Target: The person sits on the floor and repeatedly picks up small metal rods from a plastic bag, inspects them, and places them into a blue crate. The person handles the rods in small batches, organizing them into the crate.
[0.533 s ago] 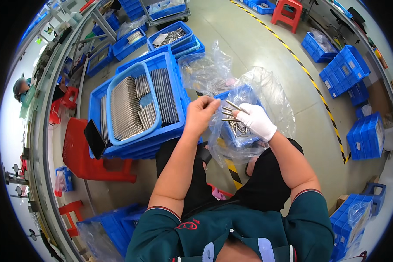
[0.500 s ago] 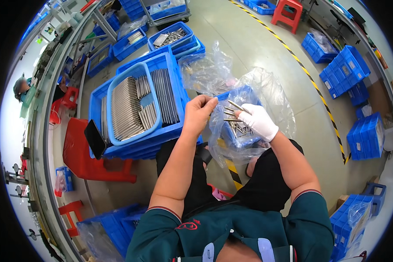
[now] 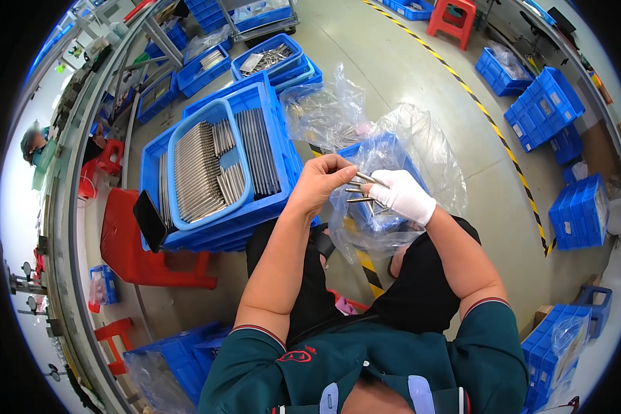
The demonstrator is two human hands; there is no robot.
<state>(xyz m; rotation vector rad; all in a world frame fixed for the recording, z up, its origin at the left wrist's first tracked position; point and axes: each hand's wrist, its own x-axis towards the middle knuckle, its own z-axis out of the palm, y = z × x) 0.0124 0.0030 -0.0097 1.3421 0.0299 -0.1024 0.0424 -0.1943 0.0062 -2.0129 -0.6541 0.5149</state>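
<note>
My right hand (image 3: pixel 406 196), in a white glove with bare fingertips showing, is closed round several slim metal rods (image 3: pixel 357 199) that fan out toward the left. My bare left hand (image 3: pixel 323 181) pinches thumb and forefinger at the end of the uppermost rod. Below the right hand is a blue crate (image 3: pixel 415 176) lined with clear plastic, with more loose metal rods inside. To the left, a light blue tray (image 3: pixel 175 181) carries neat rows of similar metal rods. It rests in a larger blue crate (image 3: pixel 274 153), where darker rods lie side by side.
A dark phone-like slab (image 3: pixel 150 219) leans at the large crate's near left corner, beside a red stool (image 3: pixel 121 234). Clear plastic bags (image 3: pixel 431 138) spread around the lined crate. Another blue bin of metal parts (image 3: pixel 293 50) stands beyond. Blue crates (image 3: pixel 544 107) line the right side.
My left hand has moved right and slightly down, its fingertips now meeting the end of a rod. The right hand and its rods have shifted slightly left.
</note>
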